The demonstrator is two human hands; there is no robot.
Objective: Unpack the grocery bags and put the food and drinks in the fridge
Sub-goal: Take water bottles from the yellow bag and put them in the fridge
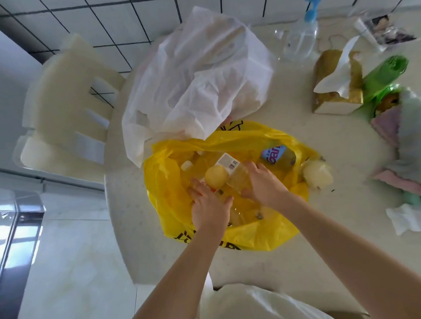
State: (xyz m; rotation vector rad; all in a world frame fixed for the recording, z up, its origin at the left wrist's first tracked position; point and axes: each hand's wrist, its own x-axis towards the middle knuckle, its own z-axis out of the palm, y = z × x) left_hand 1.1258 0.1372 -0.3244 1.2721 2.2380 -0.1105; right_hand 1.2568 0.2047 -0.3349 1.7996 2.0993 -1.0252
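An open yellow plastic bag (255,231) lies on the round pale table (338,238). Inside are several bottles, a round yellow fruit (216,177), a bottle with a barcode label (228,161) and a bottle with a blue label (277,155). My right hand (265,181) is curled over a clear bottle (239,179), fingers on top and thumb below. With fingers spread, my left hand (208,208) rests on the items just below the fruit. A white plastic bag (197,76) stands behind the yellow one. A pale wrapped round item (317,174) sits at the yellow bag's right edge.
A cream plastic chair (59,105) stands left of the table. A metal-edged surface (16,225) is at the far left. On the table's right side are a spray bottle (303,34), a gold tissue box (333,88), a green bag (383,77), folded cloths (409,140) and a crumpled tissue (407,220).
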